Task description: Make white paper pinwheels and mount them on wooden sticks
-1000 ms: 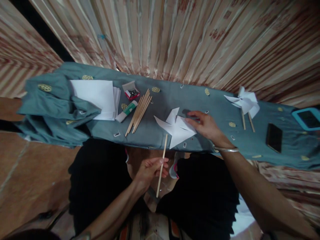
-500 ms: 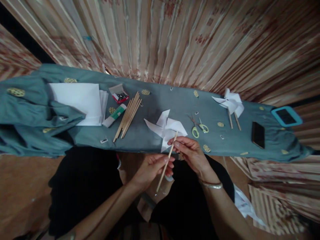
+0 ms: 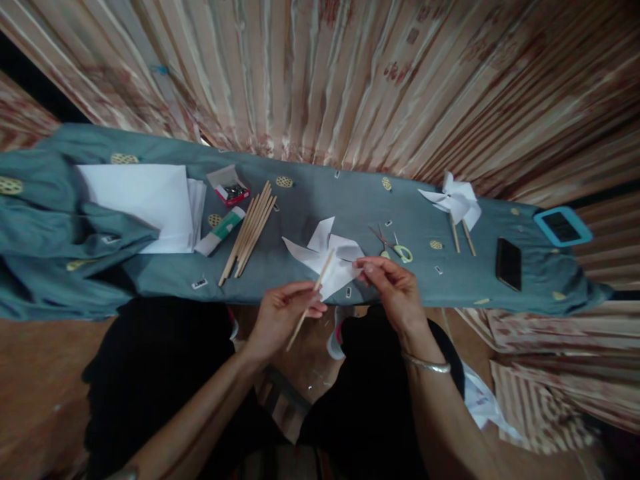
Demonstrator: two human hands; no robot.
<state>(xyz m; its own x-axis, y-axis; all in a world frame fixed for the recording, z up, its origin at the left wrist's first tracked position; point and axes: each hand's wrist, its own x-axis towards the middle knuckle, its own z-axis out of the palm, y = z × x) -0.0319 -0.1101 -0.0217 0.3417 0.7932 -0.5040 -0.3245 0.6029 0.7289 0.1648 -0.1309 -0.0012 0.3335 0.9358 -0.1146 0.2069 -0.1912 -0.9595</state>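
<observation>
Between the fingertips of my left hand [image 3: 283,312] is a thin wooden stick [image 3: 325,267], slanting with its upper end over the white paper pinwheel [image 3: 345,249]. The pinwheel lies on the cloth by the near edge, its blades spread. My right hand [image 3: 395,287] is closed, thumb and finger pinching the pinwheel's right near corner. Just beyond that hand lie scissors [image 3: 401,251] with green handles. A bundle of similar wooden sticks [image 3: 251,230] rests to the left.
On the cloth-covered table [image 3: 310,193] at left are white paper sheets [image 3: 137,203], a green-and-white glue tube or box [image 3: 220,231] and a small red box [image 3: 233,190] of metal pins. At right are finished-looking pinwheels [image 3: 457,200], a phone [image 3: 509,264] and a blue-framed tablet [image 3: 563,227].
My right hand has left the stick and now pinches the pinwheel's corner. My left hand has moved left with the stick. The view has shifted slightly.
</observation>
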